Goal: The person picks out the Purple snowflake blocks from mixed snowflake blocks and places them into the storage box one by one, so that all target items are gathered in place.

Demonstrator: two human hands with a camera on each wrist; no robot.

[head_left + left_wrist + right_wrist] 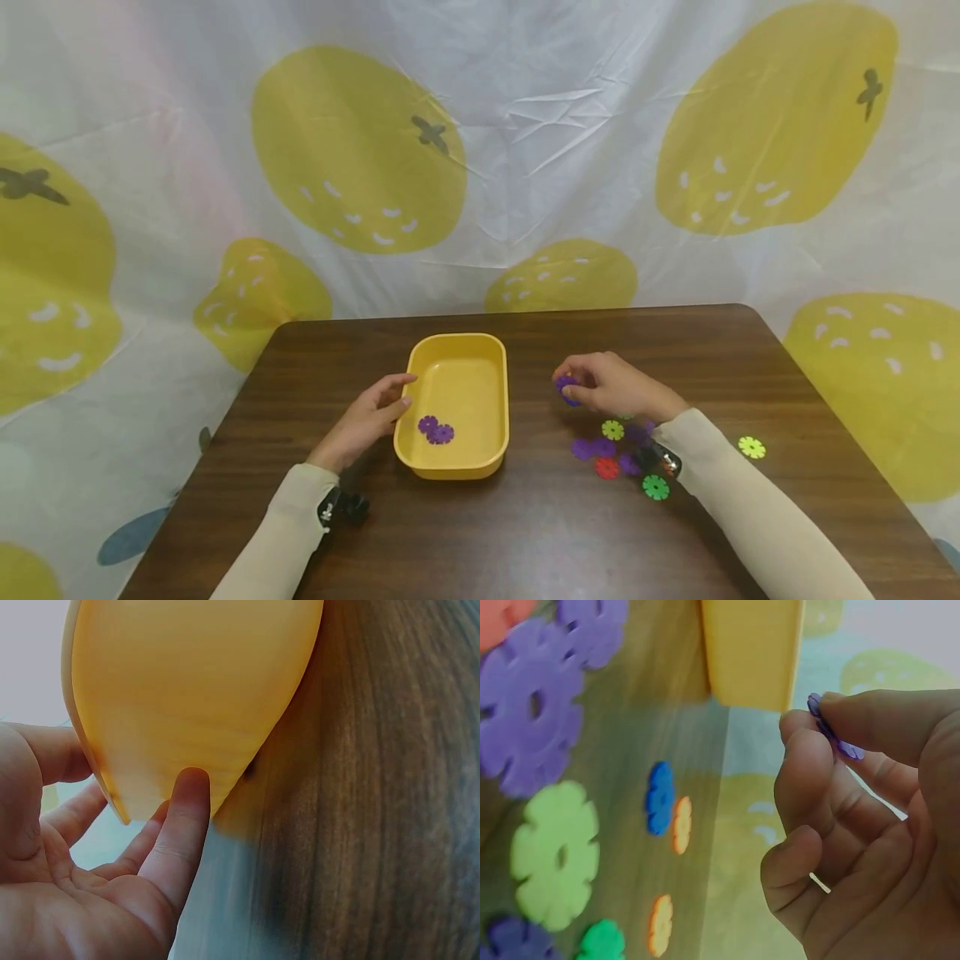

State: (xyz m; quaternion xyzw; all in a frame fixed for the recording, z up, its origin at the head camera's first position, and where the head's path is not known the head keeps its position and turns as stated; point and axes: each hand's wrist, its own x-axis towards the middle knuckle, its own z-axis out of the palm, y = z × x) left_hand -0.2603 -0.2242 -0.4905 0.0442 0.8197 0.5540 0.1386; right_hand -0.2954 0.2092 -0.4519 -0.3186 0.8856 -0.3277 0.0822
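Observation:
My left hand [365, 421] rests at the left side of a yellow plastic tub [504, 417]. In the left wrist view, a fingertip lies against the tub's outer wall [195, 682] and the other fingers reach its rim. Inside the tub, purple snowflake discs [442, 434] lie overlapping near the lower left corner. To the right of the tub, my right hand [611, 385] pinches a purple snowflake disc [850, 750] between thumb and fingers, above the table. The disc is seen edge-on in the right wrist view, partly hidden by the fingertips.
Loose discs lie below and around the right forearm: several purple ones [582, 449], a red one [607, 468], a green one [656, 487] and a yellow-green one [612, 430]. Farther right is another yellow disc [752, 447]. Blue [660, 799] and orange discs [661, 925] show beyond. A lemon-patterned curtain [480, 167] hangs behind the wooden table [525, 542].

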